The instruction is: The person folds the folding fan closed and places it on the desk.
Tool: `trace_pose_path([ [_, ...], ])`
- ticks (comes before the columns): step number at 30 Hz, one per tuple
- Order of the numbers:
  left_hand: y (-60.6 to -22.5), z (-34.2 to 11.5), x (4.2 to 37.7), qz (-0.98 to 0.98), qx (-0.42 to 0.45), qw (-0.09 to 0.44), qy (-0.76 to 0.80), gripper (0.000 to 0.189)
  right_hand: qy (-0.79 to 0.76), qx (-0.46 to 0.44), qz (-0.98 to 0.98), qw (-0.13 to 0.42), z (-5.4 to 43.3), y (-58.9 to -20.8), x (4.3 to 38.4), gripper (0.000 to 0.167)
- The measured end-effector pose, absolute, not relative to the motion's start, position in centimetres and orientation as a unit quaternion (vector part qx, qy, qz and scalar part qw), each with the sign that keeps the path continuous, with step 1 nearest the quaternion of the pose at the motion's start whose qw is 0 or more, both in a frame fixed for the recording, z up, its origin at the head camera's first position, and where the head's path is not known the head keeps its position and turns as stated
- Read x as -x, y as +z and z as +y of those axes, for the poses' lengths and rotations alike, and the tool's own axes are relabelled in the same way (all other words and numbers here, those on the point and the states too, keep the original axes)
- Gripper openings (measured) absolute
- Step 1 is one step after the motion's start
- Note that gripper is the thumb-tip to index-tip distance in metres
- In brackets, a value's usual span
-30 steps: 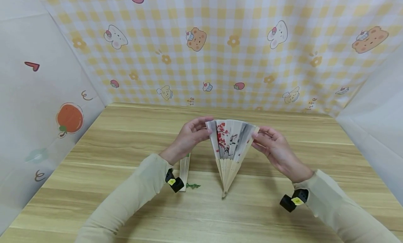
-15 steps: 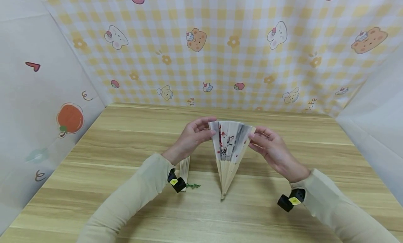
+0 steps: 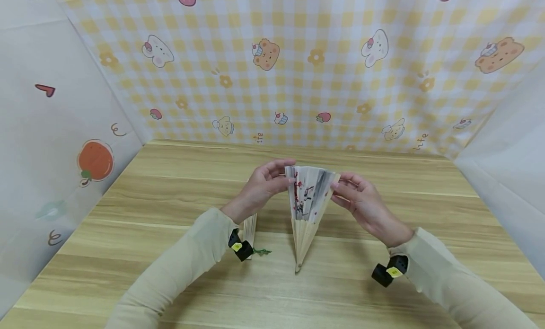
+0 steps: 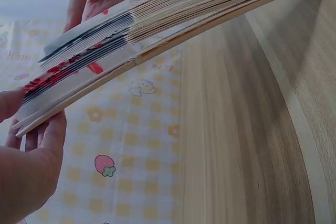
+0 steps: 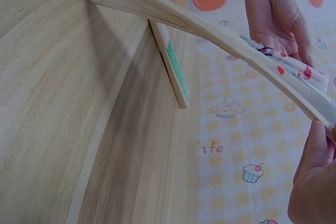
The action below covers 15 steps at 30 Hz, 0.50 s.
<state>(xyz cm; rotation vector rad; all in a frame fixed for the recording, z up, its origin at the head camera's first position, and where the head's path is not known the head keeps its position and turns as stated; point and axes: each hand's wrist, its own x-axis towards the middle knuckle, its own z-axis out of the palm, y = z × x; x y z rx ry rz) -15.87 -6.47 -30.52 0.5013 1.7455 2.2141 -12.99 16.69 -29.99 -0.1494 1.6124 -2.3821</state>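
A folding fan (image 3: 309,191) with bamboo ribs and a pale leaf painted with red blossoms is partly spread between both hands. Its pivot end points toward the person. My left hand (image 3: 265,184) pinches the upper left edge of the leaf between thumb and fingers. On the other side, the outer right rib is pinched near its top by my right hand (image 3: 362,201). In the left wrist view, the fan's ribs (image 4: 210,3) lie stacked close together. Partly hidden under the left wrist is a second, folded fan (image 5: 176,72) with green on it, lying on the table.
The wooden table (image 3: 170,177) carries the folded fan, whose green tassel cord (image 3: 261,252) trails to its right. Behind the table hangs a yellow checked cloth (image 3: 298,92) with cartoon prints. White sheets (image 3: 51,130) enclose the sides.
Both hands have drawn closer together, the right one moving left most. The painted fan has become narrower, and its pivot end has shifted slightly left and toward the person.
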Motion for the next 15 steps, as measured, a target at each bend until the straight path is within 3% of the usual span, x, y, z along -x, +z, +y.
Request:
trace_pose_path([
  [15,-30.34,-6.20,15.65,0.601,-0.176,0.154,0.764,0.041,-0.812,0.042,0.566,0.136,16.40,-30.15,13.03,0.009],
])
